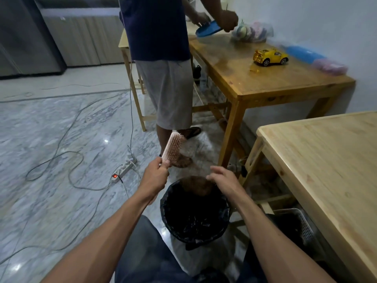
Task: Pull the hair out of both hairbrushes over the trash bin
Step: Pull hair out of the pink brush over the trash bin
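Observation:
My left hand (pixel 156 173) grips the handle of a pink paddle hairbrush (pixel 173 148), held upright with its bristles facing right, left of and above the bin. A clump of brown hair (pixel 181 161) hangs at the brush's lower bristles. My right hand (pixel 222 178) hovers over the far rim of the trash bin (pixel 169 209), fingers spread, holding nothing. The bin is lined with a black bag, and brown hair (pixel 199 185) lies inside against its far wall. I see only one hairbrush.
Another person (pixel 163 58) stands at a wooden table (pixel 265 82) with a yellow toy car (pixel 270 56) and a blue lid. A light wooden table (pixel 326 160) is at my right, a white basket (pixel 299 221) under it. Cables and a power strip (pixel 124 170) cross the marble floor.

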`<state>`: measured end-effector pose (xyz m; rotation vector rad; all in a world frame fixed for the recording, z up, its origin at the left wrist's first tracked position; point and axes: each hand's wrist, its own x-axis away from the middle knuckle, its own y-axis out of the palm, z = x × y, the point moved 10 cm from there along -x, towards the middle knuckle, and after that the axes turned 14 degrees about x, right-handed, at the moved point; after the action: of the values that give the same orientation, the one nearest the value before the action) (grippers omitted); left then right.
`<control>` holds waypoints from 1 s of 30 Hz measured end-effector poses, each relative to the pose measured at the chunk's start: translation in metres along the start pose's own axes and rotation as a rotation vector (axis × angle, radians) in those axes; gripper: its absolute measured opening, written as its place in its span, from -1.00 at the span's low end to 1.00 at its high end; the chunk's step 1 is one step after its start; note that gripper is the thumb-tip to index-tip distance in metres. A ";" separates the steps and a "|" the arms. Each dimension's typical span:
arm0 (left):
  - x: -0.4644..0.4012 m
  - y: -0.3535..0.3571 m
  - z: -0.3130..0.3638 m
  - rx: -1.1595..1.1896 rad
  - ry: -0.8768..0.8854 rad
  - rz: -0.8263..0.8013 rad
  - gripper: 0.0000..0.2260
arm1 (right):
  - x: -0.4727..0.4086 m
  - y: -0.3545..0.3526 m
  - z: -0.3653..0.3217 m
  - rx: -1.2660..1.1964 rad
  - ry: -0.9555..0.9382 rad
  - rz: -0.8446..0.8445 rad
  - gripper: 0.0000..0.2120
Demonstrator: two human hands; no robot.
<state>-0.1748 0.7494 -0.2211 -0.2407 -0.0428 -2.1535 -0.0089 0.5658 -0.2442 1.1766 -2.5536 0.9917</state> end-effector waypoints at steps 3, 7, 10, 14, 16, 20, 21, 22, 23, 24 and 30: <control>0.002 0.013 -0.002 -0.032 0.027 -0.030 -0.75 | 0.002 0.000 -0.036 -0.117 -0.097 0.001 -0.40; 0.010 0.030 0.005 -0.069 0.058 -0.110 -0.77 | 0.008 0.010 -0.059 -0.042 -0.214 -0.054 -0.53; 0.009 0.028 0.010 -0.078 0.067 -0.104 -0.77 | 0.003 0.007 -0.047 -0.038 -0.183 0.017 -0.83; 0.004 0.017 0.008 -0.022 0.018 -0.064 -0.78 | -0.003 -0.002 -0.013 0.100 -0.067 0.099 -0.84; 0.004 0.017 0.003 -0.020 -0.002 -0.069 -0.78 | -0.001 -0.004 0.000 0.197 -0.017 0.095 -0.84; 0.009 0.036 -0.002 -0.196 0.053 -0.183 -0.82 | -0.002 0.005 -0.001 0.195 0.002 -0.043 -0.65; 0.010 0.039 -0.002 -0.219 0.066 -0.192 -0.83 | -0.003 0.008 -0.005 0.080 -0.010 -0.086 -0.49; 0.011 0.041 -0.001 -0.241 0.080 -0.192 -0.82 | -0.004 0.011 -0.011 -0.040 -0.039 -0.122 -0.38; 0.012 0.043 0.001 -0.265 0.095 -0.190 -0.82 | -0.004 0.012 -0.020 -0.124 -0.086 -0.149 -0.38; 0.014 0.046 0.004 -0.284 0.111 -0.189 -0.82 | -0.002 0.012 -0.028 -0.162 -0.138 -0.173 -0.47; 0.012 0.037 0.004 -0.169 0.028 -0.152 -0.79 | -0.004 -0.001 -0.027 -0.073 -0.186 0.016 -0.89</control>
<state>-0.1498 0.7191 -0.2174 -0.3134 0.1418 -2.3144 -0.0094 0.5850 -0.2243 1.2854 -2.7189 0.8196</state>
